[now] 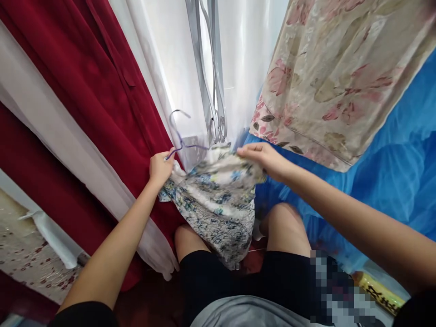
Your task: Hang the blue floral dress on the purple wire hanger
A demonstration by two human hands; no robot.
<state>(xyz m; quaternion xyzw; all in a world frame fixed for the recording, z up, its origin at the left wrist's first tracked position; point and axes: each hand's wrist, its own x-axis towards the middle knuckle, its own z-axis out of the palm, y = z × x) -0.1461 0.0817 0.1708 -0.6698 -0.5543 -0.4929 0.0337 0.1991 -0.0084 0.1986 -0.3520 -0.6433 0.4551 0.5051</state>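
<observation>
A floral top (218,200) in white, grey and blue hangs between my two hands, above my knees. My left hand (161,170) is closed on a purple wire clothes hanger (181,141) by its left arm, close to the top's left shoulder. The hanger's hook points up, and its right arm runs toward the top's neckline, where its end is hidden. My right hand (260,159) pinches the top's other shoulder by the cloth. The garment droops in folds, its lower end narrowing between my legs.
Red curtains (102,91) and white curtains (163,54) hang at the left and ahead. Grey straps (211,91) dangle in the middle. Floral cloth (327,91) and blue fabric (402,150) fill the right. A yellow packet (379,293) lies at lower right.
</observation>
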